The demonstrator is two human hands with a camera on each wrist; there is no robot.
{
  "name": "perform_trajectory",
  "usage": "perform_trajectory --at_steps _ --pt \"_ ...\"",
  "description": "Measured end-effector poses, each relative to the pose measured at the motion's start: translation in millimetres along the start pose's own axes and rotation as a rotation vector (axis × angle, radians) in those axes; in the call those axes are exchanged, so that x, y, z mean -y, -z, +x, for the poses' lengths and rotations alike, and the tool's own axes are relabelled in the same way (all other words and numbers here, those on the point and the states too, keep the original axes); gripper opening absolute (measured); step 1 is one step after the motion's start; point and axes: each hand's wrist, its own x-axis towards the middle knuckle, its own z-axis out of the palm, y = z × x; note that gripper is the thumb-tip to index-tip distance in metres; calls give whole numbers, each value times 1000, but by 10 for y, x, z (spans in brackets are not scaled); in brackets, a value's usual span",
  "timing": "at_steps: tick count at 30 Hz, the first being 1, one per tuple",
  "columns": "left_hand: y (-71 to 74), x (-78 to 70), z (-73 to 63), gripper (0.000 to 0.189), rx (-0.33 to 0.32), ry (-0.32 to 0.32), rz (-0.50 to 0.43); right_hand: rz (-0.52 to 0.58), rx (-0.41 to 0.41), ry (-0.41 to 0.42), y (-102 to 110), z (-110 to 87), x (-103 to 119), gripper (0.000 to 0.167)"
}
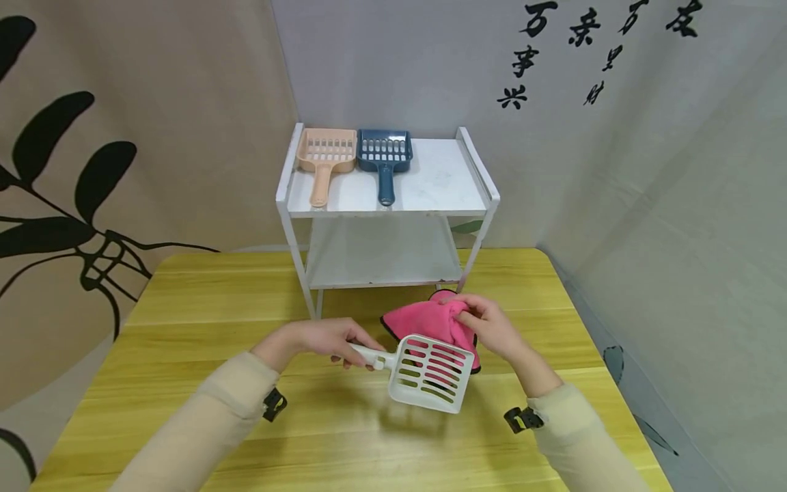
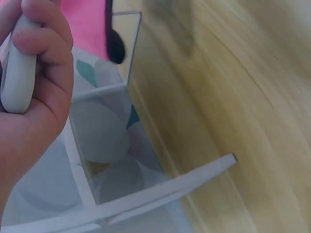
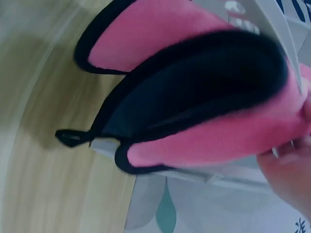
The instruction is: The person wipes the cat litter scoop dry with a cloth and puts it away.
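Note:
A white slotted litter scoop [image 1: 424,403] is held up above the table by my left hand [image 1: 335,342], whose fingers curl round its handle [image 2: 19,73]. My right hand [image 1: 492,328] grips a bunched pink cloth [image 1: 424,318] with black edging, just behind the scoop's head. In the right wrist view the cloth [image 3: 194,153] hangs in folds from the fingers, and a small black loop sticks out at one corner. Part of the cloth shows through the scoop's slots. Whether cloth and scoop touch, I cannot tell.
On the upper shelf of a white two-tier rack [image 1: 443,178] lie a peach scoop [image 1: 322,171] and a dark blue scoop [image 1: 385,171], side by side. The rack stands at the back of the yellow wooden table [image 1: 320,437]. A curtain with black leaf prints hangs behind at left.

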Motion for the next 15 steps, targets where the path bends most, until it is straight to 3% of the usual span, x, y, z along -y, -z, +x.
perform_trajectory --at_steps 6,15 --pt "1 -66 61 33 -12 5 15 -23 159 6 -80 55 36 23" --pt "11 -29 34 32 -14 -22 13 -26 272 -8 -3 24 12 20"
